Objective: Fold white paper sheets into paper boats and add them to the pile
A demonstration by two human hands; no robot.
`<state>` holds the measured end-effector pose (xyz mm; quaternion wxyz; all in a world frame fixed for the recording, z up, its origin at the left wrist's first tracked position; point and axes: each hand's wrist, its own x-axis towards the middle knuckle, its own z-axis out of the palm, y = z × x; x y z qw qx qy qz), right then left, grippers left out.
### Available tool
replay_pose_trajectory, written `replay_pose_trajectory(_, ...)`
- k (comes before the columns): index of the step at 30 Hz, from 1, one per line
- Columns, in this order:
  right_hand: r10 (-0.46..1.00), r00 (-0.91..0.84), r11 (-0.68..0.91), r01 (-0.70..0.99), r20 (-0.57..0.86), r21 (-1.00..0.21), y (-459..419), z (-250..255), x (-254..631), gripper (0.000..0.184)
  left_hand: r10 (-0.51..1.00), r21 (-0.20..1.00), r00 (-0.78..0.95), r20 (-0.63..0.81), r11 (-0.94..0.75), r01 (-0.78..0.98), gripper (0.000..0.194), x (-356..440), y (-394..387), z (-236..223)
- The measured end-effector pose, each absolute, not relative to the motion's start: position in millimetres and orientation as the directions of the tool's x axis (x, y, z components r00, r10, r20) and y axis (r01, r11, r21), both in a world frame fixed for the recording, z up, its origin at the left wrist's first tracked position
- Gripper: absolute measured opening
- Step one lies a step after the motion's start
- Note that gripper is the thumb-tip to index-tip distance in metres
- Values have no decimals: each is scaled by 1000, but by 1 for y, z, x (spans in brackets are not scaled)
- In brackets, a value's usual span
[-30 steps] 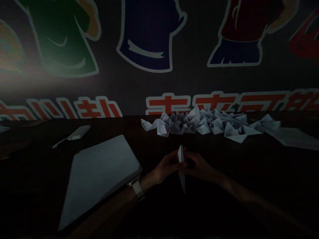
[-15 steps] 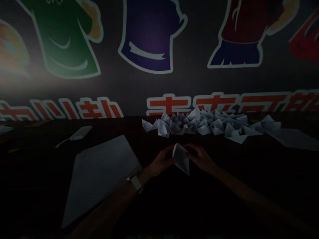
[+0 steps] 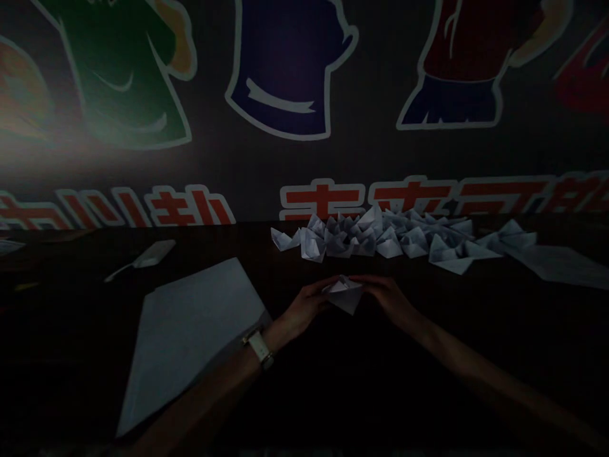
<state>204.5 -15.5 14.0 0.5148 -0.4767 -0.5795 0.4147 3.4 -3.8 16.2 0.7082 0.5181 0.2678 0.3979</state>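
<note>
White folded paper [image 3: 343, 293] is grasped at opposite sides by the left hand [image 3: 304, 310] and right hand [image 3: 386, 297], forearms angled inward, just before the paper boats [image 3: 380, 238]. Even pressure from both hands would keep creases crisp. A paper stack [image 3: 190, 339] lies to its left.

The folded white paper boat [image 3: 343, 295] at the near centre is thin, matt paper with crisp creases, like the heap of white paper boats [image 3: 371, 239] further away. The flat stack of white paper sheets [image 3: 190, 336] on the left looks smooth and matt. The dark table [image 3: 266, 266] shows a low sheen, though its material is hard to tell in the dimness. The far printed wall mural [image 3: 290, 70] looks flat and matt.
</note>
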Motion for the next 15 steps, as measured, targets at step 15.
replay_pose_trajectory(15,914,-170,388,99,369,-916,-15,19,210,20,841,977,530,108,8,-212,42,4,-7,13)
